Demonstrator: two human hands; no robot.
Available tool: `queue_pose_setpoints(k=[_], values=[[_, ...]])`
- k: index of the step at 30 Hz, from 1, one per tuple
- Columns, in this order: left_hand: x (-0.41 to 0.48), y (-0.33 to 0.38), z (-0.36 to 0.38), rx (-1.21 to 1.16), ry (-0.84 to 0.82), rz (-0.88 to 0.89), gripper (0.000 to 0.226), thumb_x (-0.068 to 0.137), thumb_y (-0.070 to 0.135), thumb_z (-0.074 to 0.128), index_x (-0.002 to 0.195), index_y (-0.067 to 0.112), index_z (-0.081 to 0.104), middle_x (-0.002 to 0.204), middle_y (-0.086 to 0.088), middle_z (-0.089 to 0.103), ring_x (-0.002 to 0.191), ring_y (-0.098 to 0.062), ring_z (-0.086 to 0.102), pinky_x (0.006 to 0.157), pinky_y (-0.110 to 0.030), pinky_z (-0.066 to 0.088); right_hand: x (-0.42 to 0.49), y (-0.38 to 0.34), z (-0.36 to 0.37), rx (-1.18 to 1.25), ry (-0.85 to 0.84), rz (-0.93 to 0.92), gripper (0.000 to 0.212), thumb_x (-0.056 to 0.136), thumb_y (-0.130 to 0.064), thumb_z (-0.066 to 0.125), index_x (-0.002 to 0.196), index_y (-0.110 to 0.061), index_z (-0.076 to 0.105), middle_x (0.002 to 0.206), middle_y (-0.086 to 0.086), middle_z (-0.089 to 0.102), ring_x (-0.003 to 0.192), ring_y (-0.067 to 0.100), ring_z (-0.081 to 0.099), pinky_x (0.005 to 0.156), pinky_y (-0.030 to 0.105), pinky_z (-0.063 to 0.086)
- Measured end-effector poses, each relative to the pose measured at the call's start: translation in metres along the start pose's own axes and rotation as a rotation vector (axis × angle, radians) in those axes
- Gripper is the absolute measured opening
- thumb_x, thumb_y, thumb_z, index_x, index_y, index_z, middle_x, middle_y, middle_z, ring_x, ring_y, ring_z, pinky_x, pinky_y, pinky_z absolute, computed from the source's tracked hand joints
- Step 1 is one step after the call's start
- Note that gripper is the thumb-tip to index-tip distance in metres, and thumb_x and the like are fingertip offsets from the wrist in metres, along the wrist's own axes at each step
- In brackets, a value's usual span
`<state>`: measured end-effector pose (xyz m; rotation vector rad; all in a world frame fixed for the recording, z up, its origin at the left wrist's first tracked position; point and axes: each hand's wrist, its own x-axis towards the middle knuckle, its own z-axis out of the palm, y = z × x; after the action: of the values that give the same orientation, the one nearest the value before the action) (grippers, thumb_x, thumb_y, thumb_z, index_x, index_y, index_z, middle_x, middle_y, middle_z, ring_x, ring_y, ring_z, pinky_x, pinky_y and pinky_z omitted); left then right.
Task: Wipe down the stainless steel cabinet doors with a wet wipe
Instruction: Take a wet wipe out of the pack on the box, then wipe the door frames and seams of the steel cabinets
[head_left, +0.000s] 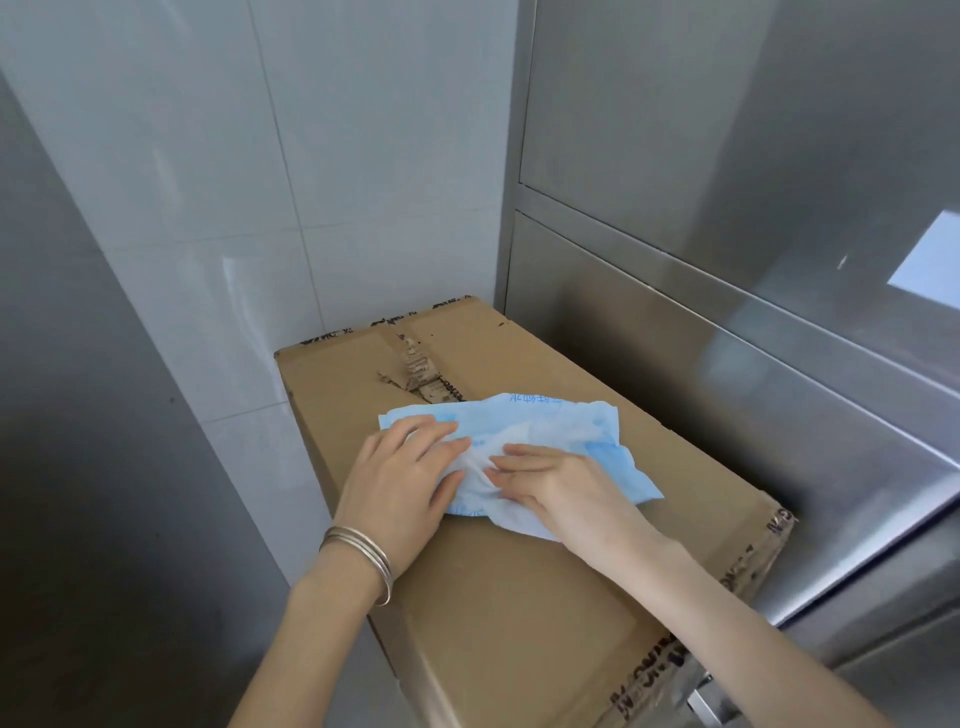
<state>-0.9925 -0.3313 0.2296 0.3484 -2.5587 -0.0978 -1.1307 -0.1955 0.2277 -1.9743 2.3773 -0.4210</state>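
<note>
A blue and white wet wipe (545, 431) lies spread and crumpled on top of a brown cardboard box (519, 597). My left hand (400, 478), with metal bangles at the wrist, presses flat on the wipe's left part, fingers apart. Facing it from the right, my right hand (561, 483) rests on the wipe, fingertips pinching a fold at its middle. The stainless steel cabinet doors (753, 156) stand to the right of the box, an upper and a lower panel (675, 374) split by a horizontal seam.
White wall tiles (234, 156) rise behind the box. A grey metal surface (78, 415) stands on the left. The box top has torn tape along its centre seam (415, 369). A metal handle (701, 701) shows at the lower right.
</note>
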Motion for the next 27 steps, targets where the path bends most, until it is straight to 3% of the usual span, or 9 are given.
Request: queue_pose_setpoints(k=[2, 4, 5, 7, 10, 15, 20, 27], values=[[-0.008, 0.007, -0.004, 0.026, 0.000, 0.016, 0.040, 0.059, 0.009, 0.091, 0.096, 0.009, 0.077, 0.105, -0.008, 0.073, 0.098, -0.031, 0.070, 0.076, -0.044, 0.056, -0.012, -0.004, -0.003, 0.039, 0.083, 0.020, 0.034, 0.095, -0.010, 0.053, 0.129, -0.017, 0.057, 0.138, -0.004, 0.052, 0.131, 0.011, 0.041, 0.106, 0.020, 0.033], [-0.017, 0.015, -0.011, 0.047, 0.017, 0.030, 0.039, 0.063, 0.010, 0.090, 0.099, 0.007, 0.076, 0.108, -0.011, 0.073, 0.099, -0.033, 0.070, 0.078, -0.046, 0.056, -0.025, -0.009, -0.009, 0.004, 0.207, -0.055, 0.034, 0.080, 0.001, 0.068, 0.112, -0.008, 0.069, 0.116, 0.006, 0.067, 0.108, 0.020, 0.063, 0.086, 0.030, 0.054], [-0.022, 0.019, -0.015, 0.066, 0.044, 0.040, 0.036, 0.067, 0.011, 0.087, 0.100, 0.007, 0.076, 0.108, -0.011, 0.072, 0.099, -0.033, 0.070, 0.079, -0.047, 0.056, -0.032, -0.014, -0.013, -0.007, 0.286, -0.098, 0.034, 0.071, 0.005, 0.074, 0.104, -0.006, 0.072, 0.105, 0.007, 0.071, 0.096, 0.021, 0.068, 0.074, 0.032, 0.058], [-0.034, 0.030, -0.026, 0.126, 0.091, 0.050, 0.026, 0.082, 0.020, 0.070, 0.104, 0.008, 0.074, 0.108, -0.010, 0.073, 0.099, -0.031, 0.070, 0.082, -0.045, 0.055, -0.047, -0.022, -0.019, -0.036, 0.422, -0.154, 0.035, 0.062, 0.008, 0.082, 0.093, -0.006, 0.075, 0.094, 0.005, 0.073, 0.084, 0.019, 0.070, 0.063, 0.029, 0.058], [-0.061, 0.052, -0.050, 0.148, 0.087, -0.009, 0.044, 0.087, 0.034, 0.045, 0.111, 0.011, 0.073, 0.105, -0.006, 0.073, 0.100, -0.029, 0.069, 0.085, -0.043, 0.054, -0.074, -0.038, -0.026, -0.065, 0.608, -0.203, 0.015, 0.077, 0.001, 0.073, 0.089, -0.008, 0.076, 0.092, 0.001, 0.072, 0.082, 0.016, 0.069, 0.067, 0.027, 0.056], [-0.124, 0.101, -0.076, 0.180, 0.121, -0.138, 0.047, 0.089, 0.042, 0.046, 0.116, 0.013, 0.070, 0.102, -0.001, 0.072, 0.099, -0.027, 0.068, 0.085, -0.041, 0.052, -0.137, -0.061, -0.026, -0.039, 0.750, -0.192, 0.015, 0.086, -0.001, 0.063, 0.094, -0.006, 0.075, 0.096, 0.002, 0.072, 0.088, 0.016, 0.068, 0.077, 0.029, 0.055], [-0.200, 0.158, -0.086, 0.230, 0.093, -0.236, 0.044, 0.088, 0.043, 0.048, 0.111, 0.014, 0.072, 0.095, 0.000, 0.071, 0.096, -0.028, 0.068, 0.086, -0.039, 0.051, -0.209, -0.089, -0.017, 0.027, 0.760, -0.239, 0.020, 0.091, -0.002, 0.055, 0.102, -0.003, 0.072, 0.096, 0.002, 0.072, 0.087, 0.015, 0.068, 0.080, 0.028, 0.054], [-0.321, 0.235, -0.093, 0.252, -0.068, -0.389, 0.048, 0.087, 0.046, 0.046, 0.110, 0.013, 0.073, 0.100, -0.001, 0.072, 0.098, -0.029, 0.067, 0.089, -0.041, 0.051, -0.304, -0.131, 0.029, 0.142, 0.606, -0.287, 0.017, 0.079, 0.007, 0.069, 0.091, -0.004, 0.075, 0.089, 0.000, 0.073, 0.079, 0.017, 0.069, 0.067, 0.033, 0.057]])
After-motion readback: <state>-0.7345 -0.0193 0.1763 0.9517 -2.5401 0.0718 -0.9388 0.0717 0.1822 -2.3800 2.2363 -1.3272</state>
